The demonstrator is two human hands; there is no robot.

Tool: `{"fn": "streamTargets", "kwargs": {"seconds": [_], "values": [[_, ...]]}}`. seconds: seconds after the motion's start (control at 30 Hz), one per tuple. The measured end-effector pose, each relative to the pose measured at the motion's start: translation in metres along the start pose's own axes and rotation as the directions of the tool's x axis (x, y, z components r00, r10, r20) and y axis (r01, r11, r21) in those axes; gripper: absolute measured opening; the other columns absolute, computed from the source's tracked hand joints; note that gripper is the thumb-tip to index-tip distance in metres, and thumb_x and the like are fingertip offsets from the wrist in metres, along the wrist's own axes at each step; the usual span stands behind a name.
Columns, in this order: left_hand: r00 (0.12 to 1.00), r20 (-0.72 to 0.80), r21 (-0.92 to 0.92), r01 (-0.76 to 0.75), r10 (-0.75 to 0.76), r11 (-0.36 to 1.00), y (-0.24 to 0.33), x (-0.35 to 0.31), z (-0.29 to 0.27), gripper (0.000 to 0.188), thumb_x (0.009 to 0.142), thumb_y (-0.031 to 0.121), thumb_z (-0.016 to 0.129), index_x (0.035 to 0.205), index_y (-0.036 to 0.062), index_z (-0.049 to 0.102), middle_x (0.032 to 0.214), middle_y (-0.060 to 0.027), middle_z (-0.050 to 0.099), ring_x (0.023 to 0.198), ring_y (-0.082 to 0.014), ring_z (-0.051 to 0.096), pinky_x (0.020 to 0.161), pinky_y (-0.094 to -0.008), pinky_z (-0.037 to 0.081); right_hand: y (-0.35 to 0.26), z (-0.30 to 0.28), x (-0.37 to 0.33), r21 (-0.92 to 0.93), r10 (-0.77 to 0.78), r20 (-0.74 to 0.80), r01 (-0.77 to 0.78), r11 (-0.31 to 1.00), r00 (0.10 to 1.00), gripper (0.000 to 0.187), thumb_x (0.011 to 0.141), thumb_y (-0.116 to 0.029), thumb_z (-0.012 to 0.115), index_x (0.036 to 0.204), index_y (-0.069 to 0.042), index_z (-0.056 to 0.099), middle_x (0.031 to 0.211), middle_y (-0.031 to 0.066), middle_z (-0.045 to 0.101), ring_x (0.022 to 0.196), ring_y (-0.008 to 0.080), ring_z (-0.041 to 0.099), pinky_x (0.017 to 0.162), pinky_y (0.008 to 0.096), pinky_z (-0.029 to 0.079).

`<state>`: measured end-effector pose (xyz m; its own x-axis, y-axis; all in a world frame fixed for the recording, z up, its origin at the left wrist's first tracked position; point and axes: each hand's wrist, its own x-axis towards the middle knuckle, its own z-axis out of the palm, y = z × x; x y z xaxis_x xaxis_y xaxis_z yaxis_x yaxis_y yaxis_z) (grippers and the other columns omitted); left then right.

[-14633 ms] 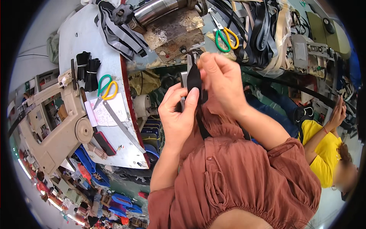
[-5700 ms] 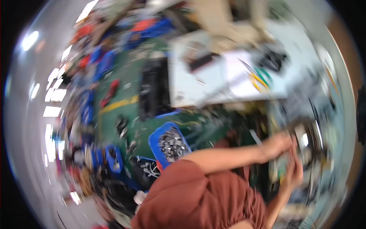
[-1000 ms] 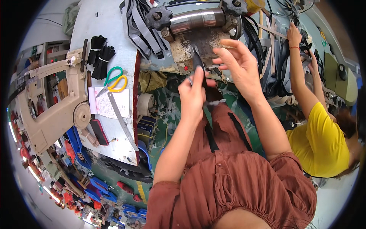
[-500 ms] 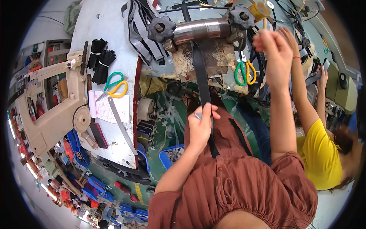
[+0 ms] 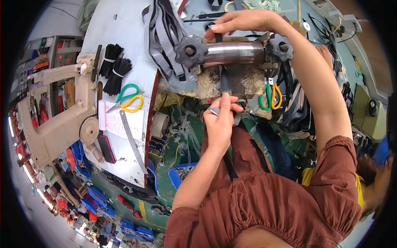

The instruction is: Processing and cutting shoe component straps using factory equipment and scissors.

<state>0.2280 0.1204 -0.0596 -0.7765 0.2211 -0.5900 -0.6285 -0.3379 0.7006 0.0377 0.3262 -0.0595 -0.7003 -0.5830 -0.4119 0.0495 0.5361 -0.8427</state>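
Observation:
A curved metal bar (image 5: 235,53) with a dark star-shaped knob (image 5: 190,51) at its left end and another at its right is mounted on a worn block at the table's front edge. A black strap (image 5: 225,78) runs out from under the bar towards me. My left hand (image 5: 219,122) is closed on its near end, just in front of the block, with a small pale grey piece showing between the fingers. My right hand (image 5: 244,21) reaches over the bar to its far side. Its fingers are curled on the dark strap there, partly blurred.
Green-and-yellow scissors (image 5: 128,101), a steel ruler (image 5: 133,142) and a phone (image 5: 106,149) lie on the left table near tied black bundles (image 5: 115,72). Grey straps (image 5: 165,37) hang beside the left knob. More scissors (image 5: 271,96) hang at right, near a co-worker in yellow.
My right hand has moved left from the right side to behind the bar. My left hand has gone forward, close to the block, and less strap shows between it and the bar.

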Motion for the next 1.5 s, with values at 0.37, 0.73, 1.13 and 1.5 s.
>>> {"fn": "streamTargets", "kwargs": {"seconds": [0.37,0.73,1.13,1.5], "values": [[0.998,0.064,0.232,-0.036,0.022,0.972,0.004,0.004,-0.010,0.022,0.093,0.020,0.055,0.093,-0.0013,0.060,0.073,-0.0092,0.063,0.038,-0.0019,0.033,0.038,-0.0185,0.022,0.018,-0.043,-0.124,0.047,0.337,-0.445,-0.354,0.934,0.829,0.028,0.087,-0.032,0.056,0.092,-0.006,0.064,0.072,0.0037,0.057,0.067,0.0130,0.058,0.058,0.0272,0.048],[0.994,0.109,0.327,-0.021,-0.016,0.945,0.003,0.004,-0.011,0.025,0.094,0.023,0.053,0.096,-0.0013,0.058,0.075,-0.0089,0.061,0.040,-0.0034,0.034,0.040,-0.0190,0.024,0.185,0.090,-0.144,-0.065,0.229,-0.932,-0.750,0.659,0.282,0.019,0.079,-0.021,0.061,0.087,-0.004,0.064,0.089,0.0161,0.063,0.084,0.0344,0.063,0.071,0.0463,0.051],[0.987,0.162,0.201,-0.020,-0.013,0.979,0.003,0.005,-0.031,0.024,0.092,0.022,0.055,0.093,-0.0018,0.059,0.077,-0.0114,0.063,0.046,-0.0056,0.039,0.048,-0.0211,0.032,0.152,0.130,-0.118,0.311,0.489,-0.732,-0.407,0.859,0.474,0.033,0.074,-0.030,0.068,0.086,0.000,0.065,0.084,0.0202,0.064,0.083,0.0363,0.062,0.075,0.0434,0.048],[0.968,0.240,-0.242,0.130,-0.070,0.962,0.015,-0.040,-0.054,0.036,0.096,0.030,0.046,0.110,-0.0021,0.053,0.098,-0.0141,0.062,0.093,-0.0216,0.060,0.086,-0.0347,0.048,-0.069,0.234,-0.130,-0.152,-0.185,-0.904,0.114,0.982,0.386,0.014,0.070,0.003,0.068,0.082,-0.002,0.065,0.075,0.0103,0.064,0.065,0.0218,0.062,0.059,0.0298,0.050]]}}
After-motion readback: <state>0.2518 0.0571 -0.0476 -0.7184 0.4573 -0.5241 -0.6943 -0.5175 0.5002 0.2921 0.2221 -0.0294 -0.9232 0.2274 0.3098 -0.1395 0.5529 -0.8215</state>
